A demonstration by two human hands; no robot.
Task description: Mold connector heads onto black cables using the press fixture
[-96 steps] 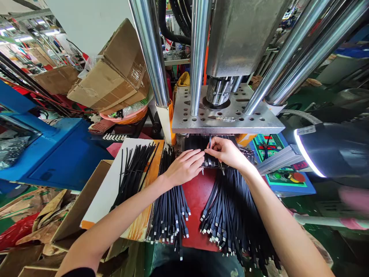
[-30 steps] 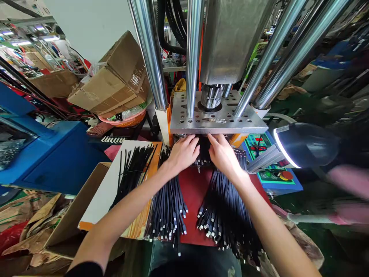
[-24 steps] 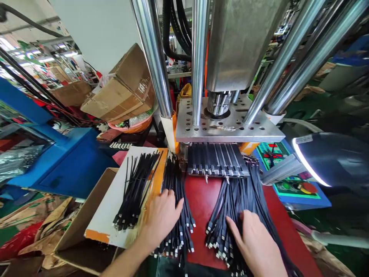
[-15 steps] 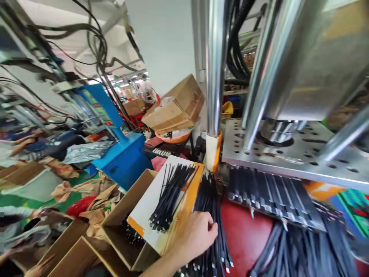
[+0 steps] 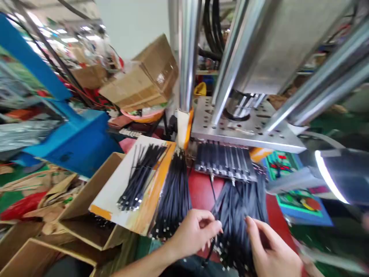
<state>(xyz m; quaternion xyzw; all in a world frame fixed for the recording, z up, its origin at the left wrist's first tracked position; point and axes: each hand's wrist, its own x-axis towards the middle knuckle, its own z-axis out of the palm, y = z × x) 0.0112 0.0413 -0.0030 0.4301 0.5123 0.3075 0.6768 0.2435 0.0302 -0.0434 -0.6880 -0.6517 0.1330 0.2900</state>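
Observation:
My left hand is low in the centre, its fingers curled around a thin black strap that runs up toward the metal fixture. To its right, my right hand has thumb and fingers close together over a pile of loose black straps; anything between its fingertips is too blurred to tell. Above both hands, a row of black straps lies side by side in the fixture under a perforated metal plate. Left of my left hand hang more black straps. Another bundle rests on a white and orange board.
Steel columns of a press rise over the work. A lamp stands at the right beside a blue-green tray. Open cardboard boxes are at lower left. A blue machine and a tilted carton stand behind.
The view has swung right and the machine appears further left. My left hand has moved right from beside the board to the loose straps. My right hand has come into view.

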